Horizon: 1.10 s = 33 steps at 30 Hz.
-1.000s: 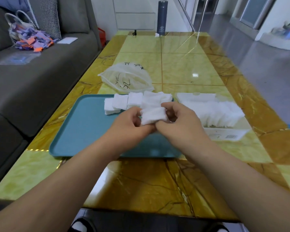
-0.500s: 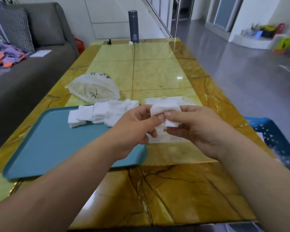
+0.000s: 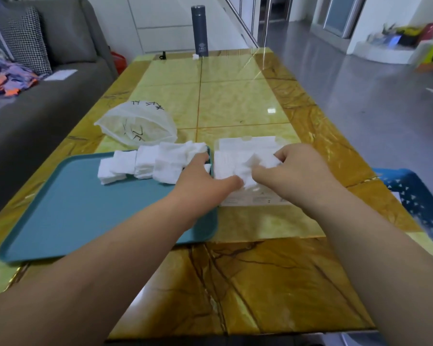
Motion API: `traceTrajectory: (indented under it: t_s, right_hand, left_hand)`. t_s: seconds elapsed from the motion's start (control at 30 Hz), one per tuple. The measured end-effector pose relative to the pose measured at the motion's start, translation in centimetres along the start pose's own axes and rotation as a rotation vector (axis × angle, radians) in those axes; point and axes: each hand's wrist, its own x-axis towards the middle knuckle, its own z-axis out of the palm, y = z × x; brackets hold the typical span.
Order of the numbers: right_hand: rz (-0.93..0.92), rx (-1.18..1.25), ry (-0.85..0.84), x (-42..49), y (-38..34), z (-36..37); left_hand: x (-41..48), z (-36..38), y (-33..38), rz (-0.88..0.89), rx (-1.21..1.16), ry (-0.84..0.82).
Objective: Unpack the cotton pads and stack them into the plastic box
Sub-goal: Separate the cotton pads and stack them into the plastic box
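Two bare forearms, no sleeves.
I see my left hand point(image 3: 202, 179) and right hand point(image 3: 294, 168) without gloves, rings, watch or bands up from either wrist.

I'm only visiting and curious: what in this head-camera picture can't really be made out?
- Plastic box: how full it is; both hands cover it.
- Right hand: fingertips buried in the cotton pads, so its grip is unclear.
- Left hand: fingers hidden behind its own back.
- Blue basket: cut off by the right edge.
- Bottle: label too small to read.
- Empty bag: markings blurred.
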Motion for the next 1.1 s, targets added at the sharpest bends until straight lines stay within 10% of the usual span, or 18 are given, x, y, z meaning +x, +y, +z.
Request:
traceTrajectory:
  t_s: [0.47,0.9,1.1]
  right_hand:
    - [0.114,-0.624,-0.03,1.2,-1.3,1.5]
    - [0.005,-0.68,0.062,0.6,-2.2,1.4]
    - [-0.407,-0.168,0.086,-0.9,-6.0,6.0]
  left_hand:
    - [-0.2,0.8,-0.9,-0.068,-0.047,-0.043]
    - [-0.9,0.0,-1.4,-0.038,-0.151,-0.058]
    - [-1.8,-6.6,-3.4,0.023,-0.067,0.044]
